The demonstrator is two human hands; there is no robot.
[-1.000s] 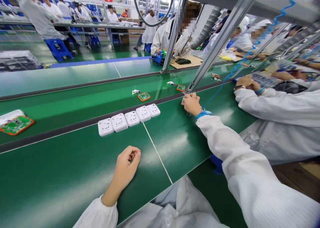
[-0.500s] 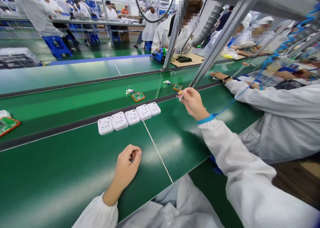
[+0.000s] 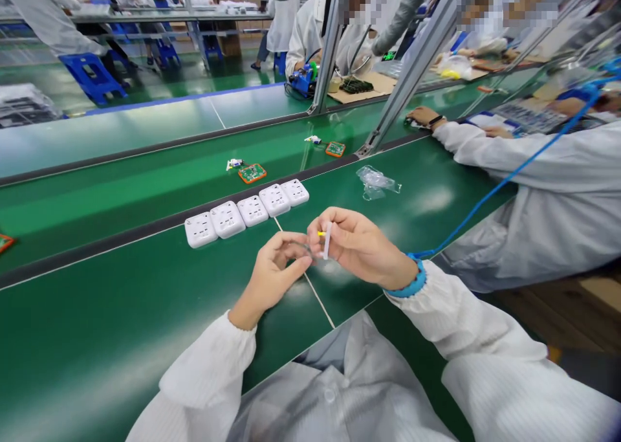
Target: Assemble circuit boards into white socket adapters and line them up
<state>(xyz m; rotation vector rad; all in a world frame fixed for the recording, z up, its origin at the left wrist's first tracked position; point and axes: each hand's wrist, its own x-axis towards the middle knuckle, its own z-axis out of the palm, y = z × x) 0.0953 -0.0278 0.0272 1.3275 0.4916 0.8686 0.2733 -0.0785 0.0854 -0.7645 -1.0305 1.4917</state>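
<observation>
My hands are close together above the green bench mat (image 3: 145,319), just in front of a row of several white multi-socket units (image 3: 247,210). My right hand (image 3: 356,244) pinches a small white strip (image 3: 326,240) with a yellow tip. My left hand (image 3: 276,270) curls its fingers around a thin, clear sliver (image 3: 303,247), and its far end is hard to make out. A crumpled clear plastic bag (image 3: 376,182) lies on the mat beyond my right hand, not touching it.
A dark divider strip (image 3: 194,212) separates the mat from a green conveyor carrying orange-framed circuit boards (image 3: 251,173). A co-worker's arm (image 3: 485,147) reaches in at right. A blue cord (image 3: 514,173) runs up-right from my right wrist strap. Aluminium posts (image 3: 330,54) stand beyond.
My right hand has come back from the far edge of the mat, and my left hand has risen to meet it. The clear bag now lies on the mat.
</observation>
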